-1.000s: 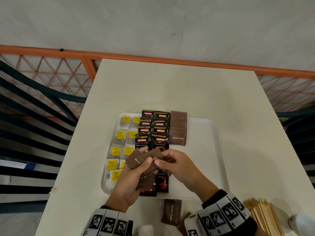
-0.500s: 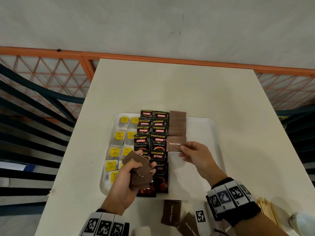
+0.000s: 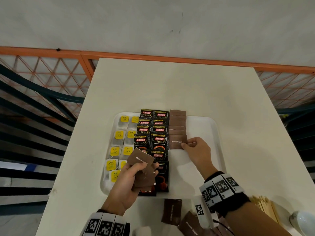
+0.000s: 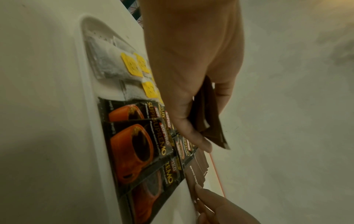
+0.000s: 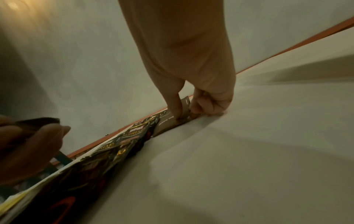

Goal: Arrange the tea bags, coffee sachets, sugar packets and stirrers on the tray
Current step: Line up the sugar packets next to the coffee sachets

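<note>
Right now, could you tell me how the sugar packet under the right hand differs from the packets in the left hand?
The sugar packet lies flat on the tray, alone at the near end of its row, pinched by the right hand. The fanned packets are several, tilted and held above the tray by the left hand. Both are brown and read Brown Sugar.

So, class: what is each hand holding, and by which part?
The left hand grips a stack of brown sugar packets across the middle. The right hand pinches one brown sugar packet by its right edge, on the tray.
</note>
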`<state>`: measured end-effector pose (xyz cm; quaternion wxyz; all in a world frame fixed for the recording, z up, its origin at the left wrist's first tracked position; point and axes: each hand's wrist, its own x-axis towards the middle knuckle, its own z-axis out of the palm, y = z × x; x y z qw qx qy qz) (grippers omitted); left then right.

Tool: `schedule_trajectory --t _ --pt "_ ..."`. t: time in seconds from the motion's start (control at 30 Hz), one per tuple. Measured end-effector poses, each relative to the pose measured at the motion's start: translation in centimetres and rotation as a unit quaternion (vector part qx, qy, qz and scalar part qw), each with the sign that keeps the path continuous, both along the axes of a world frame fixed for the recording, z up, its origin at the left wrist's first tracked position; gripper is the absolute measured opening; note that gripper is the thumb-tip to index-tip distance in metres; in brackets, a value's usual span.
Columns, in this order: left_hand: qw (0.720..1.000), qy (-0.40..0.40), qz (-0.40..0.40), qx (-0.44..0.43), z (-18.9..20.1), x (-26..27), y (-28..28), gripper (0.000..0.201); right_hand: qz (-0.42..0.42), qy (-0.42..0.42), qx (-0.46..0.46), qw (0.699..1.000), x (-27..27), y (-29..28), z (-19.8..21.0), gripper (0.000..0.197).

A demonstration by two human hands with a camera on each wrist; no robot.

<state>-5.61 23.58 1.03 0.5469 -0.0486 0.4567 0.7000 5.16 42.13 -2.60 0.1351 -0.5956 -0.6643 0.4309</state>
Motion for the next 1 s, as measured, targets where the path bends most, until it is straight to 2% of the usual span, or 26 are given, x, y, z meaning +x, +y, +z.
schedule_trajectory --t 0.13,0.2,0.27,0.33,0.4,0.47,0.57,0.7,0.83,1.0 --pt "0.999 0.031 -0.017 -0.004 0.0 0.3 0.2 0.027 0.017 0.004 0.038 0.999 0.2 -1.2 1.0 0.031" --pt "0.998 0.049 -0.023 -0.011 0.0 0.3 0.3 0.038 0.065 0.021 0.032 0.997 0.2 -2.5 2.0 0.023" --pt "0.997 0.066 -0.027 -0.017 0.1 0.4 0.5 0.044 0.138 0.042 -0.019 0.989 0.2 -4.1 3.1 0.022" --pt "0.996 0.079 -0.026 -0.021 0.1 0.6 0.5 0.035 0.202 0.069 -0.086 0.973 0.2 -5.7 4.0 0.022" --pt "0.995 0.09 -0.03 -0.029 0.1 0.9 0.5 0.027 0.226 0.1 -0.13 0.96 0.2 -6.8 4.5 0.01" --pt "0.994 0.094 -0.041 -0.037 0.0 1.2 0.5 0.028 0.211 0.14 -0.148 0.956 0.2 -7.3 4.6 0.004" --pt "0.994 0.086 -0.051 -0.04 0.1 1.5 0.2 0.028 0.172 0.173 -0.157 0.957 0.4 -7.4 4.4 0.007" --pt "0.998 0.042 -0.024 -0.033 -0.1 1.4 -0.1 0.024 0.088 0.228 -0.237 0.94 1.2 -6.5 4.6 0.008" --pt "1.0 -0.002 0.006 -0.021 -0.4 1.0 -0.5 0.028 0.052 0.199 -0.17 0.964 2.3 -4.1 3.9 0.01" --pt "1.0 -0.017 0.006 0.019 -0.3 0.6 -0.8 0.039 0.012 0.138 -0.115 0.984 2.7 -1.8 2.1 0.014"
